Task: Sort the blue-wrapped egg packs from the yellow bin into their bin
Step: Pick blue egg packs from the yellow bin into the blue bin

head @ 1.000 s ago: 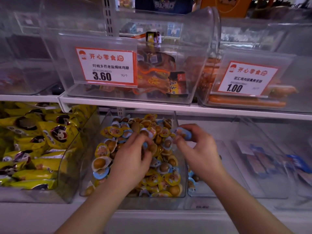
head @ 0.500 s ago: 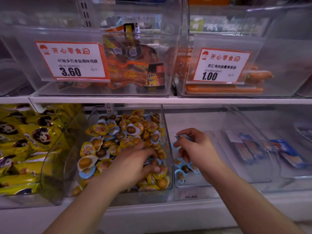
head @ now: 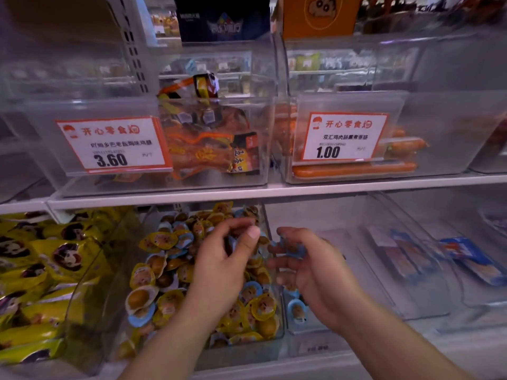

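A clear bin (head: 247,352) on the lower shelf holds a heap of yellow-wrapped egg packs (head: 263,307) with blue-wrapped egg packs (head: 140,318) mixed in. My left hand (head: 222,270) is raised over the heap, thumb and curled fingers pinching a blue-wrapped pack (head: 230,244). My right hand (head: 315,272) hovers at the divide between this bin and the clear bin to its right (head: 315,345). It grips another blue-wrapped pack (head: 295,249). A few blue packs (head: 297,311) lie in that right bin, partly hidden by my right hand.
Yellow snack bags (head: 49,270) fill the bin at left. Further right, clear bins hold blue-and-white flat packs (head: 472,261). The shelf above carries bins of orange-packed snacks (head: 208,152) and sausages (head: 354,168) with price tags 3.60 and 1.00. The white shelf edge (head: 274,192) overhangs the bins.
My left hand has lifted off the heap with a blue pack pinched. My right hand stays by the bin divide, still holding a blue pack. The view has shifted.
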Demonstrator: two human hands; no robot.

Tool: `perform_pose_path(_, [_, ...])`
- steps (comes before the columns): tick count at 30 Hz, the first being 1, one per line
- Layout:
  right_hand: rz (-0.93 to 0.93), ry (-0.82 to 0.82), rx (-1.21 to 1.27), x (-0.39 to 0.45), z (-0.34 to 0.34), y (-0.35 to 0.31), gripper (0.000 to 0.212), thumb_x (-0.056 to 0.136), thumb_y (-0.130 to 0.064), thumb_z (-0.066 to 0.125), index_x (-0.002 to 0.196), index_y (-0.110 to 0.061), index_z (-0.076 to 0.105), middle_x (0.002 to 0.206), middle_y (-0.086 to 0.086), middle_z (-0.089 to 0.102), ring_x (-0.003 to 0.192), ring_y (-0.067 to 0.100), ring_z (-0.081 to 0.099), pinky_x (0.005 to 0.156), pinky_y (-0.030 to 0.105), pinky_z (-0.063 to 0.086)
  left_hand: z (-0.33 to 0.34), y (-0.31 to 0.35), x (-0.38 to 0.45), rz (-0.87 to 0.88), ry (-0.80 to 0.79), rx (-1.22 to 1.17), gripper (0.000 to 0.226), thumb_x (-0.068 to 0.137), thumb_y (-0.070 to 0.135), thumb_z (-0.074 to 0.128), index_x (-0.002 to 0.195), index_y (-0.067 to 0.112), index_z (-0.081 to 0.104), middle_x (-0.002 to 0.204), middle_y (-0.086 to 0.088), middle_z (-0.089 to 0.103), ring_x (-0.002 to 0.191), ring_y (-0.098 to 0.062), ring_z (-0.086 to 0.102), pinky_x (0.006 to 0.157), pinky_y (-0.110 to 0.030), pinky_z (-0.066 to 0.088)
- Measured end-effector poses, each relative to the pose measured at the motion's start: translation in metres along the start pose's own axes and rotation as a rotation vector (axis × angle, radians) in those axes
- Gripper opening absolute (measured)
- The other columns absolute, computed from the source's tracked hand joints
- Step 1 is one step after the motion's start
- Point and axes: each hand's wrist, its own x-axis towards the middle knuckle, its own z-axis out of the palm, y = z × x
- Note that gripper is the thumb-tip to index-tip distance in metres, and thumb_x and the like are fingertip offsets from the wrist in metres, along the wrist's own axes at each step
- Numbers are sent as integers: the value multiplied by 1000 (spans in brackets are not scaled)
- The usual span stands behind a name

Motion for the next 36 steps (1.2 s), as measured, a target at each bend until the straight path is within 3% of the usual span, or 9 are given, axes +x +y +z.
perform_pose_path(3, [56,-56,143,-12,11,4,35,99,-32,49,112,-7,71,107,16,74,96,27,72,72,39,57,25,18,-12,218,-70,181,28,90,54,57,115,42,59,106,22,60,102,3,59,82,-10,43])
perform_pose_path(6, [132,-54,399,-17,9,3,44,98,-39,52,120,-5,69,120,19,70,114,27,67,102,38,49,43,25,-18,409,-123,495,41,94,48,46,131,31,51,117,11,55,110,-11,51,95,-30,39])
perform_pose_path(8, [151,-65,440,-16,1,-2,44,97,-35,52,123,-3,67,122,19,69,116,28,66,107,39,45,49,24,-17,459,-161,736,54,97,52,36,140,22,47,129,2,54,123,-21,46,109,-40,29])
perform_pose_path(12, [188,-49,334,0,-30,-6,32,97,-25,55,114,-2,71,102,14,74,83,24,74,74,29,57,57,14,-17,393,-377,978,82,95,69,6,156,17,24,160,0,25,152,-24,11,123,-52,6])
perform_pose_path(15, [182,39,203,14,-57,-13,14,91,-15,61,99,-3,64,76,13,62,57,17,54,42,20,42,57,1,-17,360,-468,940,89,88,79,-1,158,25,12,163,7,11,152,-17,-2,123,-49,3])
perform_pose_path(22, [-9,374,-485,53,-119,-28,21,96,-21,63,107,-4,69,97,16,70,73,23,59,64,28,44,19,-15,-14,332,-309,708,49,102,52,30,131,26,59,137,12,51,130,-10,41,112,-39,33])
perform_pose_path(27, [-82,357,-534,57,-128,-29,23,98,-21,55,113,-10,69,101,7,76,93,11,67,79,29,42,-19,-24,-16,412,-157,687,34,99,36,45,115,21,71,122,10,61,117,-15,55,102,-42,42])
perform_pose_path(33, [-487,294,-618,32,-89,-26,30,90,-4,45,93,-17,72,79,2,77,79,17,74,71,30,59,-81,-18,-29,485,18,809,26,94,23,53,108,15,74,116,2,66,109,-22,61,98,-46,44])
perform_pose_path(36, [-641,134,-707,7,-46,-12,27,86,-21,46,92,-28,71,82,-8,75,74,12,72,62,24,57,-128,-8,-49,337,117,911,28,93,25,50,108,16,72,113,2,65,106,-23,61,94,-43,44])
